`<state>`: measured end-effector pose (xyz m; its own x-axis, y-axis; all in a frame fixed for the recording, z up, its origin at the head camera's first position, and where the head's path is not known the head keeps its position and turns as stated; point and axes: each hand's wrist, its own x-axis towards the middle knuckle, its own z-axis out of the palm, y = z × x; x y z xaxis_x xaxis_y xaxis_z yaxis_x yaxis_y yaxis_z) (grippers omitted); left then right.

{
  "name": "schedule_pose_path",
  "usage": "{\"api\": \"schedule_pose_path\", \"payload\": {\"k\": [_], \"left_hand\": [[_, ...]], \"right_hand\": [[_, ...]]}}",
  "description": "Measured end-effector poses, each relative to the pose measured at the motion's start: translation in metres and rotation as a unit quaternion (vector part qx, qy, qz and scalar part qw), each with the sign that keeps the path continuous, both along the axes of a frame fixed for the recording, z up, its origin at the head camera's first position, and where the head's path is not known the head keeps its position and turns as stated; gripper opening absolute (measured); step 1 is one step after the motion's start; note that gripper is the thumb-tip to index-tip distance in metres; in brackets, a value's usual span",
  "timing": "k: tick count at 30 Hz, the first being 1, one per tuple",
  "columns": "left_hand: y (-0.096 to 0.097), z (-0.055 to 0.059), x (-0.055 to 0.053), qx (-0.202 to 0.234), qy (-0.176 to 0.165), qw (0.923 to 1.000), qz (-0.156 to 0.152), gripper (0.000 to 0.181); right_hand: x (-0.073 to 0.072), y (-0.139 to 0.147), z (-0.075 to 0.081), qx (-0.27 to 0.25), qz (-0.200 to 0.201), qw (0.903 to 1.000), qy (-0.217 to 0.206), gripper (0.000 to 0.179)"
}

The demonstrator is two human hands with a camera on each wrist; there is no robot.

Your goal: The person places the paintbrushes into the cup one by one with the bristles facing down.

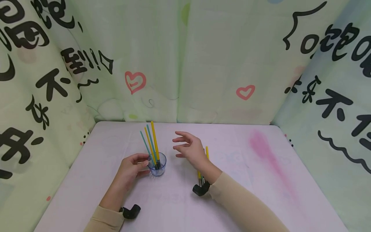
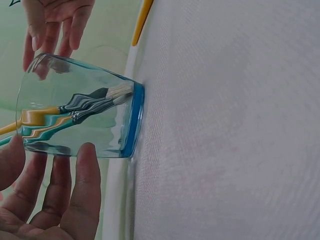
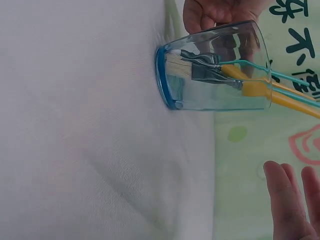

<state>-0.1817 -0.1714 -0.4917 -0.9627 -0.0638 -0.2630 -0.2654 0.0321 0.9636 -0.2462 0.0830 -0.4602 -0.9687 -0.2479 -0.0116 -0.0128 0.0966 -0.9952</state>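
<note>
A clear glass cup (image 1: 157, 164) with a blue base stands upright on the table. Several paintbrushes (image 1: 155, 141) with yellow and teal handles lean in it, bristles down, as the right wrist view shows through the glass (image 3: 215, 70). My left hand (image 1: 134, 167) holds the cup from its left side, thumb near the rim and fingers against the wall in the left wrist view. To the right of the cup, my right hand (image 1: 188, 148) hovers in the air with its fingers spread and loosely bent, nothing in them.
More yellow-handled brushes (image 1: 199, 175) lie on the table, partly hidden under my right forearm. A pale cloth covers the table (image 1: 232, 199), with a pink smear (image 1: 266, 151) at right. Curtains (image 1: 214, 64) with black lettering and hearts stand around three sides.
</note>
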Motion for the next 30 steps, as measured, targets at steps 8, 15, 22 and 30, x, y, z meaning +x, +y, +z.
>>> {"api": "schedule_pose_path", "payload": {"k": [8, 15, 22, 30], "left_hand": [[0.0, -0.001, 0.0, 0.001, 0.002, 1.0, -0.004, 0.037], [0.0, -0.001, 0.0, 0.001, 0.002, 1.0, -0.003, 0.036], [0.001, 0.002, 0.001, -0.005, -0.003, 1.0, 0.003, 0.035], [0.001, 0.002, 0.002, -0.007, -0.002, 1.0, 0.001, 0.034]], "right_hand": [[0.003, 0.024, -0.005, 0.016, -0.024, 0.9996, -0.005, 0.055], [0.007, 0.046, -0.009, 0.02, -0.051, 0.9981, -0.029, 0.055], [0.008, 0.065, -0.013, 0.027, -0.079, 0.9954, -0.047, 0.059], [0.01, 0.088, -0.019, 0.086, -0.121, 0.9877, -0.046, 0.058]]}}
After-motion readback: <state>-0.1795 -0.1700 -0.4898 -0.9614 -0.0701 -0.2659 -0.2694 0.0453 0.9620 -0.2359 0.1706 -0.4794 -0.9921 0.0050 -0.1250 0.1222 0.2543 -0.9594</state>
